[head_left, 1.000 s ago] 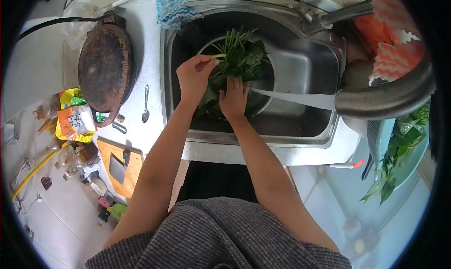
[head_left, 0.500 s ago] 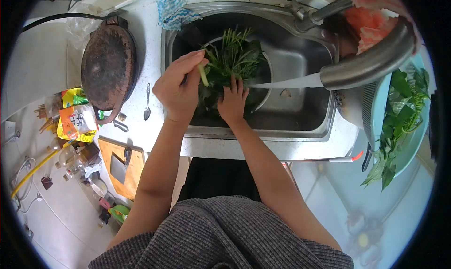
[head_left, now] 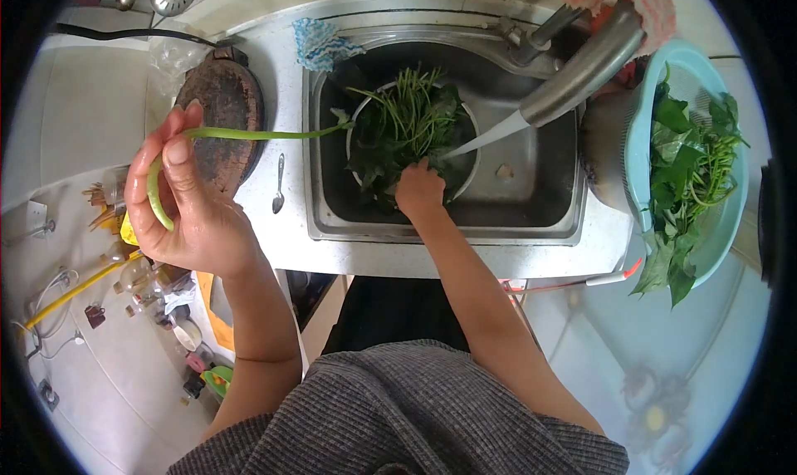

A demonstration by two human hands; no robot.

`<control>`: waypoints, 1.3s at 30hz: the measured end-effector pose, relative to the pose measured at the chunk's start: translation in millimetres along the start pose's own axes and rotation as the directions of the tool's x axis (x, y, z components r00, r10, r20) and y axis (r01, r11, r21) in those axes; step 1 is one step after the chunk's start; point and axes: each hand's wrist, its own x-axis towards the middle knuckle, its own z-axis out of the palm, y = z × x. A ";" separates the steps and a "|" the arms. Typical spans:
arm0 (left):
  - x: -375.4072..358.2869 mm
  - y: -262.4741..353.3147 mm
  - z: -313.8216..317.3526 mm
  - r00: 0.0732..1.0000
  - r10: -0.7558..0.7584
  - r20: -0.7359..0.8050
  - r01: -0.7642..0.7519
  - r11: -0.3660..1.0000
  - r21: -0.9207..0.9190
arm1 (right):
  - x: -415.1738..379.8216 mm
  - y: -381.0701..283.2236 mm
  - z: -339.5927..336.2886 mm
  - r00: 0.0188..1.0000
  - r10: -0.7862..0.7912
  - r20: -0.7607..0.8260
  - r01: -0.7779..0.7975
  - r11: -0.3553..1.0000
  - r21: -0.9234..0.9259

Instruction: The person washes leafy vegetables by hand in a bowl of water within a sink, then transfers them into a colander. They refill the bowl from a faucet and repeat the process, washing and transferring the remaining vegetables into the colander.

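Observation:
My left hand (head_left: 195, 201), wet and raised left of the sink, pinches a long green stem (head_left: 257, 134) between thumb and fingers. One end of the stem curls down by the palm; the other reaches over the sink. My right hand (head_left: 421, 191) is down in a bowl (head_left: 474, 155) of leafy greens (head_left: 411, 114), closed on some of them at the near side, its fingertips partly hidden. The bowl stands in the metal sink (head_left: 540, 184). From the faucet (head_left: 581, 64), water (head_left: 490, 134) runs into the bowl beside my right hand.
A teal colander (head_left: 639, 134) with more greens (head_left: 693, 176) stands at the right. Left of the sink are a spoon (head_left: 279, 184), a dark round pan-like object (head_left: 220, 101) and a blue-white cloth (head_left: 320, 45). A wooden board (head_left: 217, 321) shows below.
My left hand has moved left, away from the bowl, with the stem now stretched out from it. My right hand's spread fingers have curled into the greens.

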 end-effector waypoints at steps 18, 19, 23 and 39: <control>-26.6 -24.0 16.9 0.947 -0.317 0.051 0.320 0.942 -0.102 | -30.5 -39.3 -35.9 0.604 -0.257 -0.755 0.796 0.238 0.556; -31.0 -25.8 13.1 0.942 -0.319 0.105 0.328 0.941 -0.085 | -24.6 -39.2 -30.7 0.567 -0.222 -0.793 0.817 0.276 0.507; -64.8 -23.8 7.8 0.943 -0.232 0.238 0.181 0.959 0.220 | 4.8 -41.3 -34.5 0.848 -0.004 -0.530 0.529 -0.038 0.848; -107.3 -93.7 21.0 0.517 -0.755 0.404 0.745 0.629 0.221 | 35.0 -20.3 -38.9 0.917 0.155 -0.368 0.365 0.052 0.930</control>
